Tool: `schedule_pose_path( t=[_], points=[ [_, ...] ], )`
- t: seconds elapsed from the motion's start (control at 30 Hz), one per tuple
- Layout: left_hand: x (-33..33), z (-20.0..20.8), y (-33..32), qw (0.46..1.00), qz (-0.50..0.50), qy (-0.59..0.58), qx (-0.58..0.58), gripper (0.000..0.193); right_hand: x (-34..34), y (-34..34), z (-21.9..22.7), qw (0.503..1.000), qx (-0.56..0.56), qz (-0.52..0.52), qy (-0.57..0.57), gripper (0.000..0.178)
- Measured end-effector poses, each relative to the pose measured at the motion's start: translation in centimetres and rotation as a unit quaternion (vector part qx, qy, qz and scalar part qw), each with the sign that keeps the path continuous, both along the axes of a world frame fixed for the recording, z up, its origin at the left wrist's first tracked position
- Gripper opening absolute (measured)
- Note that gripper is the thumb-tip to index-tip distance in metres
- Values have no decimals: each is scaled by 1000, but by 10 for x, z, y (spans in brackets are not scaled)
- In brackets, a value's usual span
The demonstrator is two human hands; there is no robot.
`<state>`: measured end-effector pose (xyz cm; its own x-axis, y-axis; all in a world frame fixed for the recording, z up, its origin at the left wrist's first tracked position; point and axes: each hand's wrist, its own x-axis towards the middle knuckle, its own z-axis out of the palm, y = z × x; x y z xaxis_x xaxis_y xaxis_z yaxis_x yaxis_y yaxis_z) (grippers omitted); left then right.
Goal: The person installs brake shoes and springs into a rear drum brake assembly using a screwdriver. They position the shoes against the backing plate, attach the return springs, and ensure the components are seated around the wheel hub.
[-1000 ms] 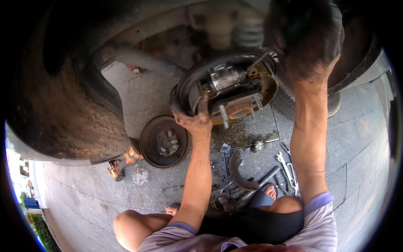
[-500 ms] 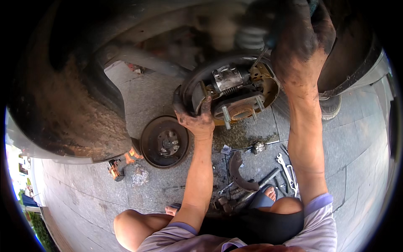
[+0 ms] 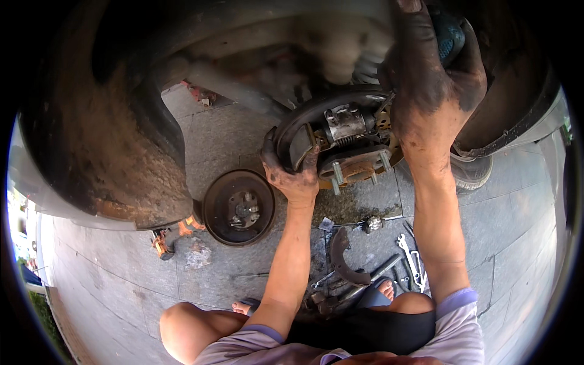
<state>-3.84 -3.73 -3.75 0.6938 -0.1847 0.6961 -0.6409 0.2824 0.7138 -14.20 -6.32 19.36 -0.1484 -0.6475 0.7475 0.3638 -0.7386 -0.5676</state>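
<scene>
My left hand [image 3: 291, 177], blackened with grease, is closed round the left side of the drum brake assembly. Its fingers are behind the backing plate [image 3: 285, 139], and its thumb presses on a curved brake shoe [image 3: 300, 146]. My right hand [image 3: 437, 100] grips a teal-handled screwdriver [image 3: 450, 41] above the assembly's right side. Its shaft points down beside the wheel cylinder [image 3: 348, 123], but my hand hides much of the tip area. A coil spring [image 3: 345, 140] runs below the cylinder. In front sits the rusty wheel hub [image 3: 358, 167] with its studs.
A removed brake drum [image 3: 238, 207] lies on the paving left of my forearm, near an orange power tool [image 3: 162, 244]. By my feet are a loose brake shoe [image 3: 345, 258], spanners [image 3: 412, 260] and a metal bar [image 3: 386, 267]. The dark wheel-arch liner [image 3: 131, 164] hangs at left.
The view has shifted slightly, so the brake assembly appears lower and further right. My right hand has tilted, showing more of the screwdriver's handle. My left hand keeps its hold on the shoe.
</scene>
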Motion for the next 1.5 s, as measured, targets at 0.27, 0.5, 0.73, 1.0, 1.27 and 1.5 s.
schedule_pose_path(
  t=[0.27,0.5,0.73,1.0,1.27,1.5],
  points=[
    [-3,3,2,1000,8,1,-5,63,11,-36,-5,984,-83,-129,88,26],
    [-2,1,2,1000,15,-17,-8,62,17,-37,0,990,-33,-99,98,28],
    [-5,3,2,1000,20,-12,-10,59,10,-45,5,985,-24,-129,108,32],
    [-5,-4,-5,998,-45,34,-30,69,-100,-52,1,979,-58,-187,58,28],
    [-10,-7,-8,999,25,-22,-5,62,-293,-54,-379,698,204,-196,658,38],
    [4,-3,-1,979,90,-174,55,65,-236,-46,-361,807,171,-196,531,48]
  ],
)
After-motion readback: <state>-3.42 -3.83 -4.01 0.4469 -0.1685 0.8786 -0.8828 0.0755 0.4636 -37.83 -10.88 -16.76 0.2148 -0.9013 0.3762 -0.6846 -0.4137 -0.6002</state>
